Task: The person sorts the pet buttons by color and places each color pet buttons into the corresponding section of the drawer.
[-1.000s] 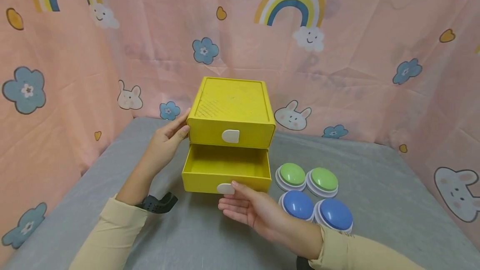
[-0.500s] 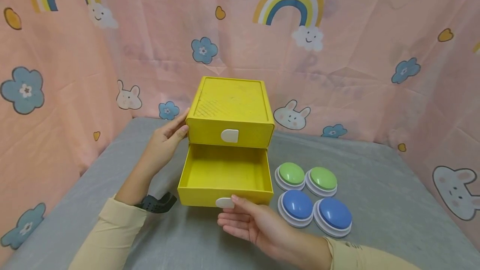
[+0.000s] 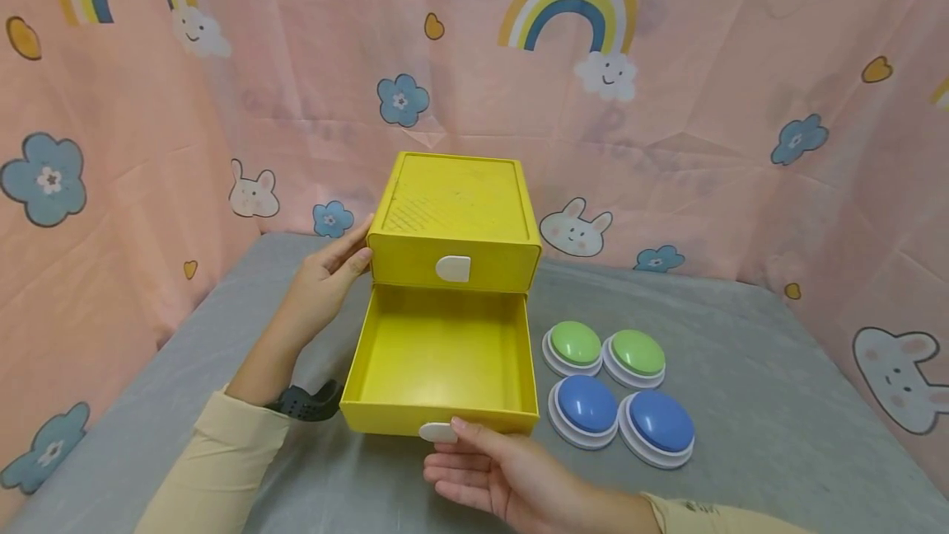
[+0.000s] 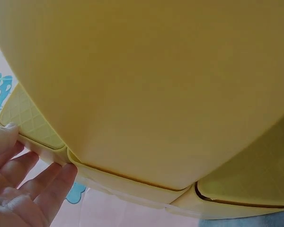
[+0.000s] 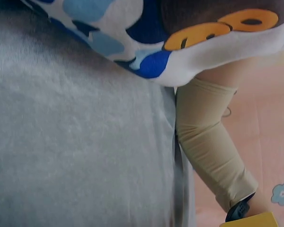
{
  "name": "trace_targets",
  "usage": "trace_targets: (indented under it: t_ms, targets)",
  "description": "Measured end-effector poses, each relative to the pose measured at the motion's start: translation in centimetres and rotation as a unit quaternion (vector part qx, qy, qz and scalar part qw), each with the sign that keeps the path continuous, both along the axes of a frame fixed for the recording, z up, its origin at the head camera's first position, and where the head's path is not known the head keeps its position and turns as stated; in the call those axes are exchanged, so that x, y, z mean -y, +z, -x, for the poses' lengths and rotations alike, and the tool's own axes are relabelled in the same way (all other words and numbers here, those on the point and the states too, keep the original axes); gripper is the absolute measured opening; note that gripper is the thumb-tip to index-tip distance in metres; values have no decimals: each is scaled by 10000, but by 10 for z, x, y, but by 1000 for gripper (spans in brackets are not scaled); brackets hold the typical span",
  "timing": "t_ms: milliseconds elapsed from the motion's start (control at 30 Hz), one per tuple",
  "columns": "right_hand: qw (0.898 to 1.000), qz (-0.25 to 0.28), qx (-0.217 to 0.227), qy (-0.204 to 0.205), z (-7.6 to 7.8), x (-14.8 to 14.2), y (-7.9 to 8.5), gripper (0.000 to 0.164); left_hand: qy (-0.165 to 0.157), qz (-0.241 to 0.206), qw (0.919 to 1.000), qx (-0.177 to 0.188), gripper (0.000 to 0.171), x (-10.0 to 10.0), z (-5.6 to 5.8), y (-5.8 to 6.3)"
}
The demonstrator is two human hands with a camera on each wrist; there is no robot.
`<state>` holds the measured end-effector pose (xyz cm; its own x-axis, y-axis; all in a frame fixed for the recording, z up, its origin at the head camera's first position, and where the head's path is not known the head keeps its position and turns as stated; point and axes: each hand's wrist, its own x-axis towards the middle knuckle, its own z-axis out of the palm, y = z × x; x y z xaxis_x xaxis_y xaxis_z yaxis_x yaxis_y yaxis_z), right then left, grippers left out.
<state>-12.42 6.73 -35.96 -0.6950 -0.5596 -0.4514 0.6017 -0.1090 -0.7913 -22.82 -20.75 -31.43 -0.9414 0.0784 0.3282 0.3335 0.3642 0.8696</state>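
Note:
A yellow two-drawer box (image 3: pixel 455 196) stands on the grey cloth, its upper drawer (image 3: pixel 489 264) closed. The lower drawer (image 3: pixel 445 353) is pulled far out, with a bare inside. My left hand (image 3: pixel 319 291) rests against the box's left side, thumb at the front edge, fingers extended along it; in the left wrist view its fingertips (image 4: pixel 68 170) touch a yellow edge. My right hand (image 3: pixel 511 472) pinches the white handle (image 3: pixel 437 433) on the lower drawer, thumb over it and the other fingers reaching below. The right wrist view does not show the right hand.
Two green dome buttons (image 3: pixel 575 343) and two blue dome buttons (image 3: pixel 587 404) on white bases sit right of the drawer. A pink patterned curtain (image 3: pixel 474 105) hangs behind and at both sides. Grey cloth (image 3: pixel 741 369) covers the table.
The lower drawer has slid out farther toward me, my right hand moving back with its handle. The left hand stays against the box; the buttons keep their places.

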Motion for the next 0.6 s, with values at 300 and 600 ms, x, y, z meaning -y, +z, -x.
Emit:
trace_targets:
  t_ms: [300,600]
  targets:
    - [9998,31,144,99,-7,-2,-2,57,-14,20,10000,31,54,0,2,-1]
    - [9993,165,249,231,-8,-3,-6,60,-60,2,10000,14,54,1,1,-1]
